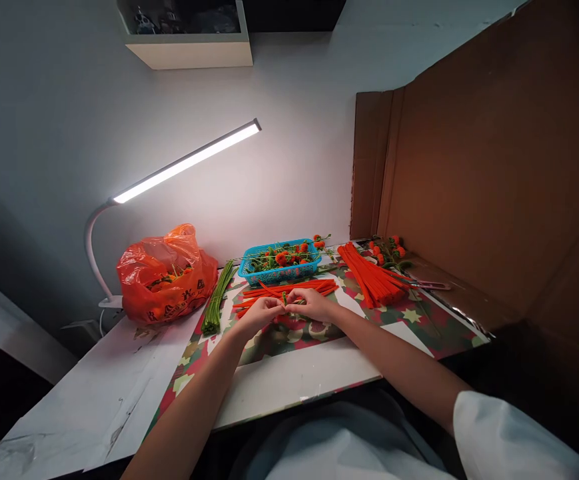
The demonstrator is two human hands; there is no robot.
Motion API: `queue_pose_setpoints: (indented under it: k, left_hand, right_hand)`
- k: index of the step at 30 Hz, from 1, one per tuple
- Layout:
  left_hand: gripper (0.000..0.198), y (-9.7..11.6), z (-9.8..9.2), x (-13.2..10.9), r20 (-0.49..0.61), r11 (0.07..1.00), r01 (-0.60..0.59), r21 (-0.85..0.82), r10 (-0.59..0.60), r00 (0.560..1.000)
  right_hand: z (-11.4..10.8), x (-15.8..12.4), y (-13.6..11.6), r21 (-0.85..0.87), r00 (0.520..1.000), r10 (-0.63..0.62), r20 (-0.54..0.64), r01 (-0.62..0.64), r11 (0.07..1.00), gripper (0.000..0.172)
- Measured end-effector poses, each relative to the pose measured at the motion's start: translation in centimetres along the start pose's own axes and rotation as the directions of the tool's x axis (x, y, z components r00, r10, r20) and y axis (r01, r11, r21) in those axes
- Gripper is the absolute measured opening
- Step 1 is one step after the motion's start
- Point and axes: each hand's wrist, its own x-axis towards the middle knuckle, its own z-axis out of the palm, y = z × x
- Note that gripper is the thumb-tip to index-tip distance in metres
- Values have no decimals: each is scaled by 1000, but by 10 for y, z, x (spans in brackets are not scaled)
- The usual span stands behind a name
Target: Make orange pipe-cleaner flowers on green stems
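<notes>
My left hand (pixel 263 312) and my right hand (pixel 313 305) meet fingertip to fingertip over the middle of the table. Both are pinched closed on a small green pipe cleaner (pixel 284 297), which shows only as a short bit between the fingers. Just behind them lie loose orange pipe cleaners (pixel 319 285), partly covered by my hands. To the right rests a thick fanned bundle of orange pipe cleaners (pixel 372 277). A bundle of green pipe cleaners (pixel 215 307) lies left of my left hand. Behind is a blue basket (pixel 280 274) with green stems and orange pompom-like flowers.
An orange plastic bag (pixel 166 280) stands at the left beside a lit clamp lamp (pixel 186 162). More orange flowers (pixel 386 251) and scissors (pixel 432 285) lie at the right, near a tall cardboard wall (pixel 479 167). A white board (pixel 299 383) covers the table's front.
</notes>
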Motion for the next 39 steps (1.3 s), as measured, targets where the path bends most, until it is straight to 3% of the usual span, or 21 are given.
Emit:
queue_pose_setpoints:
  k: [4, 8, 11, 14, 20, 26, 30, 34, 37, 39]
  left_hand:
    - [23, -3, -3, 1, -21, 1000, -1, 17, 2, 1000]
    - [20, -2, -5, 0, 17, 999, 13, -50, -12, 1000]
    - [20, 1, -4, -3, 91, 981, 73, -182, -57, 994]
    - [20, 1, -3, -5, 166, 903, 173, -393, -115, 979]
    - [15, -6, -2, -3, 377, 756, 339, -559, -133, 917]
    - [15, -6, -5, -1, 393, 717, 376, -587, -154, 906]
    - [30, 0, -5, -2, 280, 827, 261, -498, -131, 951]
    - [39, -3, -1, -3, -12, 987, -22, -161, 20, 1000]
    - [30, -7, 4, -3, -160, 967, -226, 121, 243, 957]
    - [22, -7, 6, -3, -199, 922, -281, 268, 338, 920]
  right_hand:
    - [0, 2, 3, 128, 995, 83, 46, -88, 988, 27]
    - [-4, 2, 2, 136, 993, 56, 105, -70, 988, 26]
    - [-6, 2, 0, 123, 995, 28, 97, -40, 992, 32]
    - [-5, 2, -1, 222, 995, 40, 92, -59, 973, 44]
    - [-3, 3, -2, 438, 968, -13, 251, -102, 893, 37]
    - [0, 5, 5, 447, 975, 9, 221, -110, 888, 34]
    - [2, 6, 8, 348, 993, 50, 103, -83, 934, 26]
    - [2, 6, 7, 195, 997, 81, 14, -82, 977, 18]
    - [3, 6, 7, 122, 993, 109, -33, -104, 987, 14]
    - [5, 7, 8, 100, 990, 132, -47, -127, 987, 13]
